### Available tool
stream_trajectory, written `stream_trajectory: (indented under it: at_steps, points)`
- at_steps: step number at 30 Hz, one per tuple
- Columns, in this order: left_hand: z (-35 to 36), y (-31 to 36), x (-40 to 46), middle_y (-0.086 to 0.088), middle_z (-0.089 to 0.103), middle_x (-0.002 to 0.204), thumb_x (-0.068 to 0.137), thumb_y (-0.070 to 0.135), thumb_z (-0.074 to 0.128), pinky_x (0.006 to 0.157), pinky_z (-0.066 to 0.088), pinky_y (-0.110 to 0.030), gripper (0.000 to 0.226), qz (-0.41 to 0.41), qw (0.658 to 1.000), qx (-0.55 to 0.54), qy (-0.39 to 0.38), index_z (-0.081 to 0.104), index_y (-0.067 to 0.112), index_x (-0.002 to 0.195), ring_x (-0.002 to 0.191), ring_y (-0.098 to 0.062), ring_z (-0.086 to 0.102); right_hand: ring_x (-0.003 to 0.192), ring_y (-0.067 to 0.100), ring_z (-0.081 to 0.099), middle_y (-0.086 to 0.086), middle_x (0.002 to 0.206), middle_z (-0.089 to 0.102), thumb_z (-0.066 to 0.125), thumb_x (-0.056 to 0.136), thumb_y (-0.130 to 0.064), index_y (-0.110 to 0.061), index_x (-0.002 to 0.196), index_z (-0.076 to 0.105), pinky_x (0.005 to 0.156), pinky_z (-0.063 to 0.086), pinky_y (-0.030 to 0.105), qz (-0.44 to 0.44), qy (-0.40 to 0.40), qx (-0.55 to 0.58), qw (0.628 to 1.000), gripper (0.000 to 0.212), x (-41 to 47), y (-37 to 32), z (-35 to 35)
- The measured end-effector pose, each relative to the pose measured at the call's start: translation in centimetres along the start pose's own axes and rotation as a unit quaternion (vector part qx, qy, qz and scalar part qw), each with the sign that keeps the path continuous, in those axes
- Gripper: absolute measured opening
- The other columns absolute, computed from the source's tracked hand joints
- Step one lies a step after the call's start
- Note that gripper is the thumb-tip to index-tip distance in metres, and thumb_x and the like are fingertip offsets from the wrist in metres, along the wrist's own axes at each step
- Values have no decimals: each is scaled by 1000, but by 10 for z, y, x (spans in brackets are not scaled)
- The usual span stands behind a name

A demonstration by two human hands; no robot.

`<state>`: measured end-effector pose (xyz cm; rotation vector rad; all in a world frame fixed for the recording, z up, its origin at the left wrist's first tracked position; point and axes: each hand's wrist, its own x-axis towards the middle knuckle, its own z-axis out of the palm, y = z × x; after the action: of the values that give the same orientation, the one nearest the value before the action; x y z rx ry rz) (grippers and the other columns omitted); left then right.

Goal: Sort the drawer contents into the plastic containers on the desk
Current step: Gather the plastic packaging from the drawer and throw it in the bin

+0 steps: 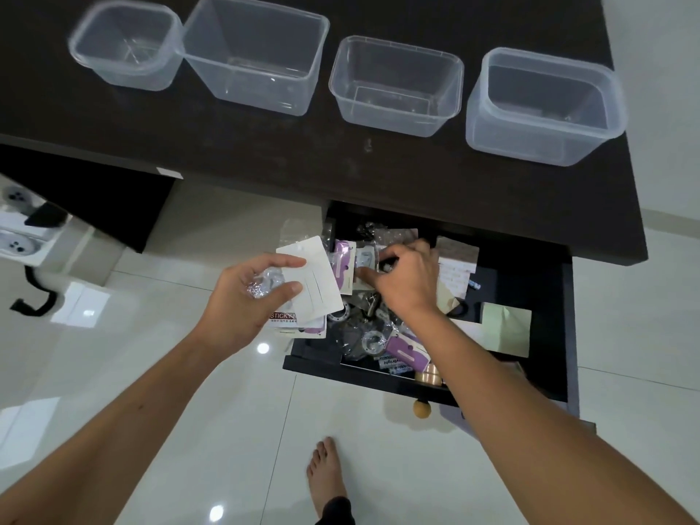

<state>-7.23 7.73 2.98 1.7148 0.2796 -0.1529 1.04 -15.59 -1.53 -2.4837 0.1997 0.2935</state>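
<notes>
1. Looking down on a dark bench [265,153] with four clear plastic containers lined up along it: a small square container [127,45] at far left, touching a large container [257,54] beside it, then a shallow container [396,85], then a frosted container [545,104] at far right. All four look empty.
2. Below the bench edge, the drawer [530,282] is pulled open, its round wooden knob [421,408] facing the person.
3. Inside it is a jumble: purple-and-white packets [407,348], clear bags with metal rings, a roll of tape [428,377] at the front, a pale green paper pad [505,327] to the right, a brown card [456,252] near the back.
4. The left hand [246,301] is out over the floor just beside the drawer's left edge, fingers and thumb curled round a stack: a white card [314,282] on top, a crinkly clear bag [265,284] in the palm, a packet reading "STICKY" [282,316] underneath.
5. The right hand [407,278] is down in the drawer, over the pile, fingers curled into the packets; whether it actually grips one I cannot tell.
6. A bare foot [327,475] stands on the glossy white floor tiles [113,373], and wall sockets [17,221] show at far left.
</notes>
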Motion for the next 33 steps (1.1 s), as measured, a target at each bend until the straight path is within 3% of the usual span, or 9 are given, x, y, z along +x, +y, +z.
stream_trajectory:
  at_steps: [4, 9, 12, 15, 19, 22, 25, 29, 33]
  points:
    - [4, 4, -1, 13, 76, 108, 93, 1, 75, 69, 49, -2, 25, 13, 1000, 23, 0, 76, 17, 111, 94, 10, 70, 133, 29, 37, 0, 127, 50, 86, 81, -47, -23, 94, 73, 112, 22, 30, -19, 23, 21, 999, 31, 0, 4, -5]
    - [3, -2, 0, 15, 77, 107, 92, 7, 77, 74, 58, -14, 26, 8, 1000, 23, 8, 78, 27, 109, 96, 1, 73, 150, 37, 24, 6, 157, 47, 80, 85, -52, -27, 111, 72, 119, 21, 44, -41, 15, -67, 997, 37, 5, 10, -18]
    - [2, -6, 1, 13, 78, 110, 92, 9, 78, 74, 61, -21, 27, 8, 1000, 24, 8, 79, 30, 108, 97, -6, 74, 149, 34, 27, 1, 146, 62, 82, 84, -53, -29, 124, 68, 109, 24, 39, -46, -19, -50, 998, 49, 12, 14, -18]
    - [2, -9, 2, 11, 78, 112, 92, 10, 78, 74, 63, -27, 27, -2, 1000, 16, 2, 79, 32, 107, 99, -14, 76, 128, 27, 37, -2, 126, 70, 85, 84, -43, -28, 126, 68, 89, 22, 33, -52, -12, -3, 999, 48, 12, 15, -15]
    - [1, -9, 2, 12, 78, 112, 92, 10, 78, 76, 63, -29, 28, -6, 1000, 15, 0, 79, 34, 107, 101, -15, 76, 119, 25, 48, -13, 104, 69, 87, 83, -30, -30, 114, 71, 96, 42, 40, -65, -2, 88, 994, 35, 7, 16, -13]
    - [1, -10, 1, 6, 78, 113, 92, 8, 78, 71, 62, -25, 27, -9, 1000, 4, 6, 80, 30, 107, 98, -15, 76, 90, -2, 61, -12, 94, 66, 89, 82, -22, -27, 112, 66, 77, 50, 17, -65, -11, 173, 983, 39, 3, 15, -17]
    - [0, -11, -1, 6, 78, 110, 91, 7, 78, 71, 61, -24, 27, -10, 1000, -4, 17, 80, 27, 108, 93, -13, 75, 75, -4, 58, -6, 93, 63, 88, 83, -16, -22, 125, 64, 70, 49, 10, -52, -47, 218, 973, 48, -3, 13, -27]
    - [0, -9, -5, 10, 78, 103, 91, 4, 78, 68, 60, -21, 26, -15, 1000, -16, 22, 79, 24, 108, 84, -7, 73, 93, 30, 71, 12, 100, 75, 81, 91, -25, -20, 105, 74, 87, 59, 39, -27, -93, 222, 970, 16, -12, 19, -39]
    - [3, -4, -7, 12, 78, 106, 92, 5, 77, 66, 60, -21, 25, -7, 1000, -11, 29, 79, 24, 109, 88, -7, 74, 96, 26, 76, 7, 102, 79, 79, 93, -25, -27, 102, 74, 98, 58, 54, -10, -107, 275, 955, 11, -24, 27, -56]
